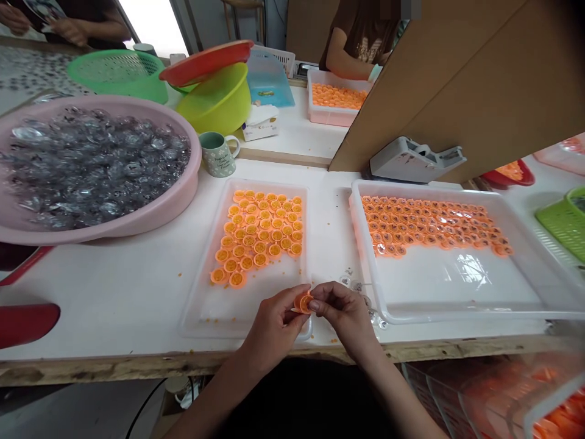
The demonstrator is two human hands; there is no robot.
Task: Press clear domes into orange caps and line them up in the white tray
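Observation:
My left hand point(276, 323) pinches a small round orange piece point(302, 302) over the right front corner of the left white tray point(201, 305). My right hand point(345, 317) has its thumb and fingertips closed on the same piece from the right side. In the left tray, rows of orange cups point(260, 231) hold yellowish bits. Several small clear pieces point(359, 288) lie on the table just behind and beside my right hand. The right white tray point(429, 286) carries rows of orange pieces with clear, dark-marked tops point(425, 222).
A pink basin point(187, 183) of clear pieces stands at left, beside a green mug point(218, 155). Behind are a yellow-green basin point(219, 100), a tape dispenser point(414, 160) and a cardboard panel point(457, 85). Two people sit across the table. Red handles lie at far left.

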